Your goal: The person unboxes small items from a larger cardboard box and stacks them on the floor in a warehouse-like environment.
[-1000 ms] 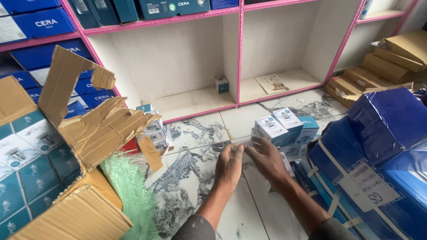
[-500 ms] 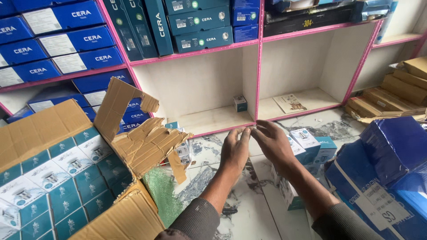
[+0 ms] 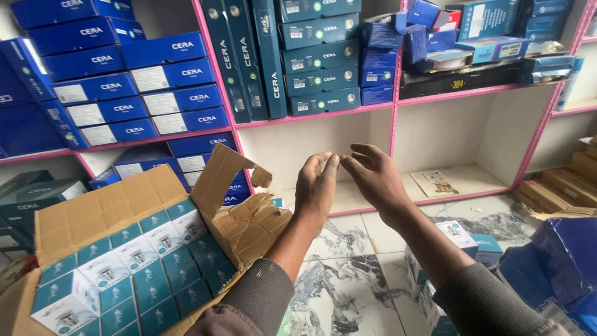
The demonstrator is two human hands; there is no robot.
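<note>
Grip drawn to a loose pinch on both sides: left hand (image 3: 316, 186) and right hand (image 3: 374, 180) raised side by side before the open shelf bay (image 3: 311, 140), thumbs and forefingers nearly meeting, fingertips (image 3: 334, 160) of the one just short of those of the other. Nothing plainly seen between them; whether some thin strip or thread caught there, impossible to tell. Lifted within the last second from low over the floor (image 3: 348, 280), beside the stack of small boxes (image 3: 461, 239), now left well below the right forearm and apart from either hand. Tilted upward as well, the view itself, with rows of long blue boxes (image 3: 124, 81) on the pink-edged shelves newly in sight. Nearest on the left, just under the left forearm, the carton (image 3: 93, 214), open, its torn flap (image 3: 245, 214) standing up, packed with teal-and-white boxes (image 3: 149, 249) in tight rows, untouched. Off to the right, a leaflet (image 3: 438, 183) flat on the lowest shelf, blue bundles (image 3: 553, 261) on the floor, brown cartons (image 3: 553, 196) stacked beyond. Judged from the raised pose: contact with the floor stack broken, both hands busy only with each other in mid-air.
</note>
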